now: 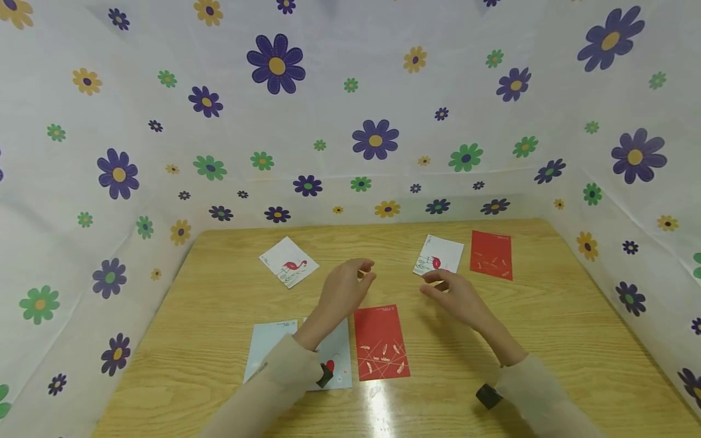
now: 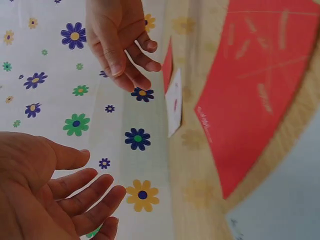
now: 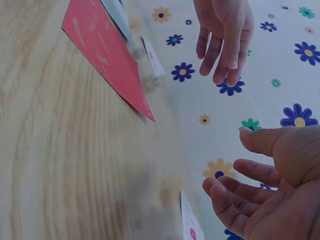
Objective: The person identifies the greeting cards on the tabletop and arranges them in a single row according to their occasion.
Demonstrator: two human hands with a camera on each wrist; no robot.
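Observation:
Both hands are raised over the table with nothing in them, palms turned toward each other. My left hand [image 1: 344,287] hovers beyond the light blue cards, its fingers loosely bent in the left wrist view. Below and nearest to it lie a red card [image 1: 381,344] with pale feather drawings and a light blue card [image 1: 335,347] with a red figure, partly covered by the sleeve. My right hand [image 1: 457,298] is held in front of a white flamingo card [image 1: 440,252], its fingertips overlapping that card's lower edge in the head view. Its fingers are relaxed and slightly spread.
A second light blue card [image 1: 268,344] lies at front left, partly behind the left forearm. Another white flamingo card [image 1: 288,262] is at back left, turned at an angle. A second red card [image 1: 491,255] lies at back right. Flowered cloth [image 1: 328,121] surrounds the wooden table [image 1: 547,316].

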